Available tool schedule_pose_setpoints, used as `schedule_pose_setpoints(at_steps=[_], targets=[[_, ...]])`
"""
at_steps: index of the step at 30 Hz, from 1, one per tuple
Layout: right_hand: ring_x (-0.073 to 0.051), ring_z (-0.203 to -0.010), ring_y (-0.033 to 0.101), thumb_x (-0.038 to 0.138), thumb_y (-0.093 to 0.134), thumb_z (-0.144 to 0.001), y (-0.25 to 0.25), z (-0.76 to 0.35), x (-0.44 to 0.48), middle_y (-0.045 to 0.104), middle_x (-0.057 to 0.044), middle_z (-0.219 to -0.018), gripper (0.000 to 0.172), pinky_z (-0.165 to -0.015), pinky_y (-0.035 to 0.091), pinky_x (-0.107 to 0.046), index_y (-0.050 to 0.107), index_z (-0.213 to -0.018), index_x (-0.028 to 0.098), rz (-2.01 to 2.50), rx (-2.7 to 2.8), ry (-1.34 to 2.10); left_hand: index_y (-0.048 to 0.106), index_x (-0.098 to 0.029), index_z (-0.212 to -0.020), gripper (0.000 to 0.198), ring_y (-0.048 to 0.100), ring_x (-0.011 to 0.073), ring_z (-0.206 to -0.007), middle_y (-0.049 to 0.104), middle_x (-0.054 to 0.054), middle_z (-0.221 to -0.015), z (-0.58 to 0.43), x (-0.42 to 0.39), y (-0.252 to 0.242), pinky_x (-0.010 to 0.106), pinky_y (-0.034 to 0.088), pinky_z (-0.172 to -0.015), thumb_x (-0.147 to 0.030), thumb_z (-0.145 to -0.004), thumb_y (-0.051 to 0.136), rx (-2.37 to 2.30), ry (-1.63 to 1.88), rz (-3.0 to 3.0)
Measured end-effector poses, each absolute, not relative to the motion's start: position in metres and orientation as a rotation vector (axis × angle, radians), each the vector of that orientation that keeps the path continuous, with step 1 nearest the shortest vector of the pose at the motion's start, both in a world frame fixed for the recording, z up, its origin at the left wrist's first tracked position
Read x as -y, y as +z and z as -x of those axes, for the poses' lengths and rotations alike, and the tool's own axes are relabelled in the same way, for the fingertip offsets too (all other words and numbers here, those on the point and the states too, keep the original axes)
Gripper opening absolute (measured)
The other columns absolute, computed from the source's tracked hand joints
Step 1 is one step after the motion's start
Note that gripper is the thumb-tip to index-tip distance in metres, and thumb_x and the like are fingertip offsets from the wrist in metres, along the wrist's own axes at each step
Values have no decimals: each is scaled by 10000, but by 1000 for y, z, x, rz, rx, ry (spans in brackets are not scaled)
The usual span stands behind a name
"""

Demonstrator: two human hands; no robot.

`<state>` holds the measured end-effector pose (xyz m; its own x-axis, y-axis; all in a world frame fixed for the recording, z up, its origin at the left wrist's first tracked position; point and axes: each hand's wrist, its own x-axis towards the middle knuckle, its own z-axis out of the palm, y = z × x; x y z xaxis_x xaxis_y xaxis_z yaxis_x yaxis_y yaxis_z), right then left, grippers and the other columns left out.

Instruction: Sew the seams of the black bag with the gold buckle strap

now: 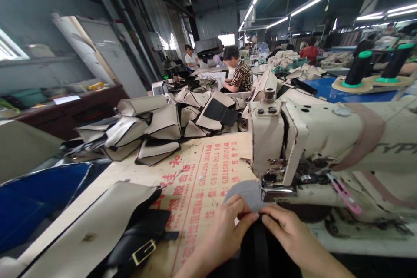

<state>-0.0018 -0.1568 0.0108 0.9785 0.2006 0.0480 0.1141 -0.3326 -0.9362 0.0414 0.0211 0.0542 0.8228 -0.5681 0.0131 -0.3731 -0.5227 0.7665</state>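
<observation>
Both hands meet at the lower middle of the head view, just in front of the sewing machine [325,139]. My left hand [233,221] pinches the top edge of a black piece [260,247] between thumb and fingers. On the other side of that edge, my right hand [283,228] has its fingertips closed on the same black piece. A rounded grey flap [249,193] shows just beyond the fingertips, beside the machine's presser area. The lower part of the black piece runs out of the picture.
A beige bag [94,226] with a black strap and gold buckle [144,252] lies at left on the plywood table [195,173]. Beyond is a pile of beige bags [163,121]. Black thread cones [358,69] stand behind the machine. A person [241,74] sits farther back.
</observation>
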Motion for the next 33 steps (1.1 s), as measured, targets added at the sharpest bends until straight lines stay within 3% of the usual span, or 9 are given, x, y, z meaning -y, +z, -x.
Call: schedule_pose_setpoints(at_steps=[8,10,12,14,16,22,27,30,33], targets=[[-158,-802,553,354,353,-937,12,5,147,587,-20,-826,275,-742,414,-274,523,-794,191,2000,269,-77,480,-162,-663,256,472,129,-702,517,7,-726,-42,-19,55,266,386,-643,-331,-854,462,653,-251,-2226],[-159,-832,551,333,346,-942,9,6,148,587,-27,-860,260,-745,407,-273,529,-822,193,2008,293,-130,540,-167,-730,227,501,134,-743,552,20,-801,-35,-23,62,268,419,-673,-320,-862,435,692,-278,-2207],[-162,-831,549,328,330,-948,7,7,151,581,-32,-856,270,-747,403,-280,531,-828,192,2026,309,-171,586,-195,-933,174,533,156,-895,575,42,-1003,-25,-29,67,298,448,-805,-266,-830,466,719,-321,-2224],[-164,-812,551,335,328,-949,6,8,152,577,-34,-826,289,-735,407,-286,529,-800,190,2050,319,-200,496,-221,-1194,463,488,200,-1107,504,68,-1239,-15,-34,65,359,395,-977,-155,-737,511,702,-346,-2309],[-162,-819,553,325,327,-950,6,9,153,585,-38,-846,288,-728,415,-284,532,-801,189,2072,349,-210,418,-194,-1294,676,429,226,-1215,454,88,-1331,-11,-35,60,389,326,-1058,-35,-638,461,682,-331,-2416],[-160,-814,547,307,351,-944,7,7,153,582,-28,-839,282,-730,406,-282,544,-779,183,2148,442,-162,593,-280,-1115,637,571,230,-1064,637,27,-1139,-39,-42,76,353,457,-903,30,-591,407,1115,-534,-2445],[-161,-827,548,319,346,-944,8,5,154,587,-33,-847,290,-745,391,-272,544,-782,183,2111,375,-149,597,-285,-1115,313,612,174,-851,683,-6,-988,-48,-60,83,248,458,-758,-312,-840,450,1028,-630,-2286],[-155,-752,539,362,337,-942,13,4,154,582,-15,-779,327,-691,369,-268,532,-752,182,2102,328,-100,657,-191,-809,351,540,136,-696,641,-5,-782,-49,-61,67,219,413,-657,-399,-872,382,853,-483,-2280],[-157,-648,518,456,341,-917,9,0,150,542,8,-646,401,-590,340,-260,495,-669,181,2044,170,16,553,-160,-606,376,406,97,-557,482,-38,-574,-70,-48,62,210,320,-530,-386,-862,397,805,-490,-2284]])
